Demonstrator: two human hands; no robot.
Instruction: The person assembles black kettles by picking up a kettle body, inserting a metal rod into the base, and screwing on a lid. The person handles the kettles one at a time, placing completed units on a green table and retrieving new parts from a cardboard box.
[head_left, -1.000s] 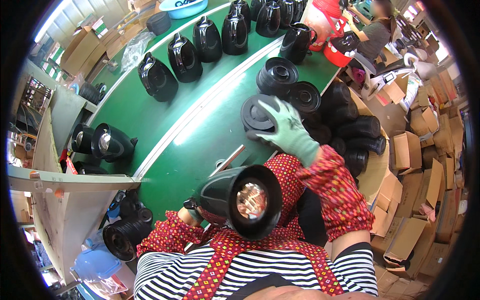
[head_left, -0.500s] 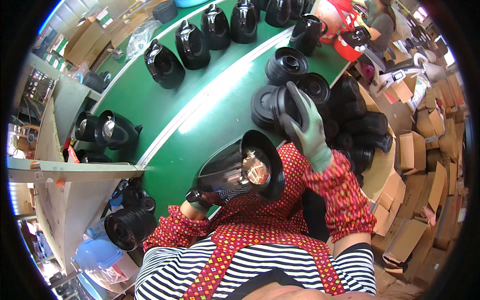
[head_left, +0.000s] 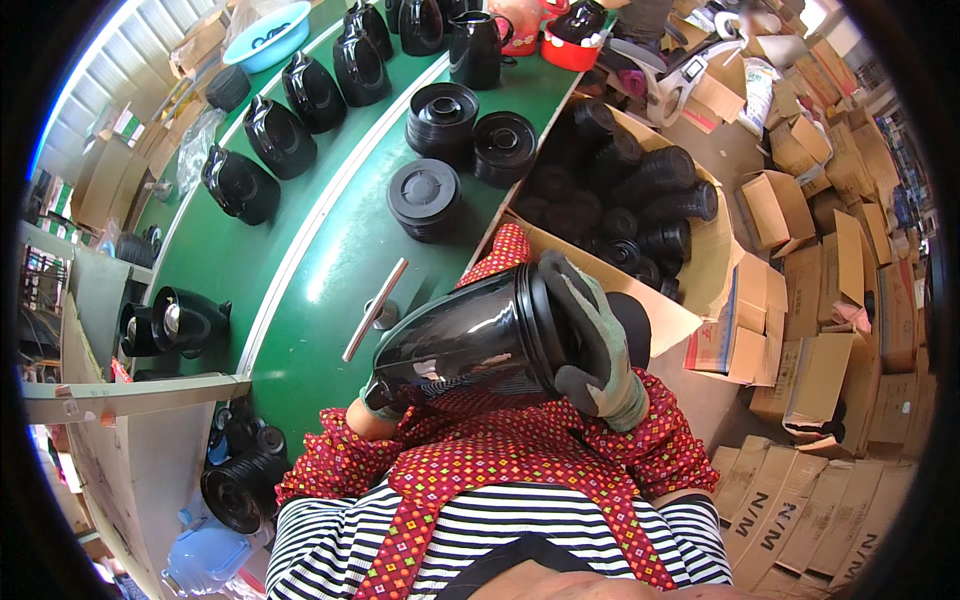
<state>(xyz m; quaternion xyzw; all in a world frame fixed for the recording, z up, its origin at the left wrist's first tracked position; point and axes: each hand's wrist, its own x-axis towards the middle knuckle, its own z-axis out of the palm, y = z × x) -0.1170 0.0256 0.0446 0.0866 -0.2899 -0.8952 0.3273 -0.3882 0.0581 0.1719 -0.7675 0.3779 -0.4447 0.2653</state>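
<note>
One ridged ring (head_left: 544, 326) meets a glossy, tapered jug (head_left: 455, 345).

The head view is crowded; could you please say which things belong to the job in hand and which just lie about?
Likely in the work:
black jug, in the left hand
black round part at its wide end, under the right hand
stacked round parts on the green table

Seemingly lying about:
light blue basin
clear plastic bag
cardboard boxes

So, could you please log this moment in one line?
left hand: holding black jug | right hand: holding black round part at jug's wide end
</note>
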